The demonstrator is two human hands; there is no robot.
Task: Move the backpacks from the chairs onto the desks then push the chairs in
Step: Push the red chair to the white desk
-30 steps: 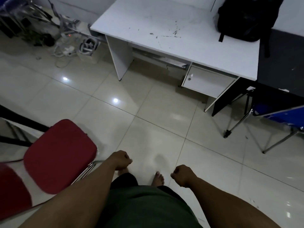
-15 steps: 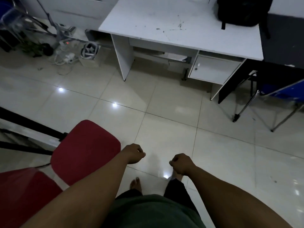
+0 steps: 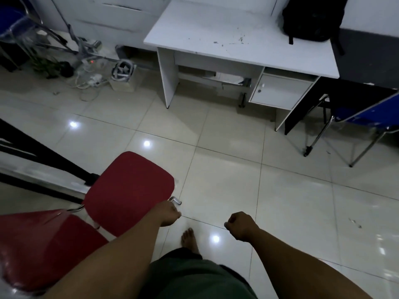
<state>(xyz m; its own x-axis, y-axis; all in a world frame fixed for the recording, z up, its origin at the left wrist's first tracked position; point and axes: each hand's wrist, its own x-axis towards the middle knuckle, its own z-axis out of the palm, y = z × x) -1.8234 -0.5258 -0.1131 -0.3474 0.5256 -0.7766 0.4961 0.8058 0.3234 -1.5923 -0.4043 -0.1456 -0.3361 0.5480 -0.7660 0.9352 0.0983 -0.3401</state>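
Note:
A red padded chair [image 3: 129,188] stands at the lower left, its seat bare and its red backrest [image 3: 43,247] nearest me. My left hand [image 3: 169,213] is a loose fist just off the seat's right corner, beside a chrome frame end; whether it touches the chair I cannot tell. Over bare floor, my right hand [image 3: 239,224] is also fisted and holds nothing. A black backpack [image 3: 313,18] lies on the far right corner of the white desk [image 3: 216,35]. A blue chair [image 3: 367,117] sits partly under a dark desk [image 3: 367,67] at the right.
Cables, a power strip [image 3: 92,79] and a small box [image 3: 123,76] clutter the floor left of the white desk. A dark-edged table [image 3: 32,156] juts in from the left behind the red chair. My bare foot [image 3: 189,239] is on the glossy tile floor.
I have shifted left and the view has swung right; the red chair now sits closer to the frame's middle. My left hand has come up against the seat's right corner. Both hands stay fisted.

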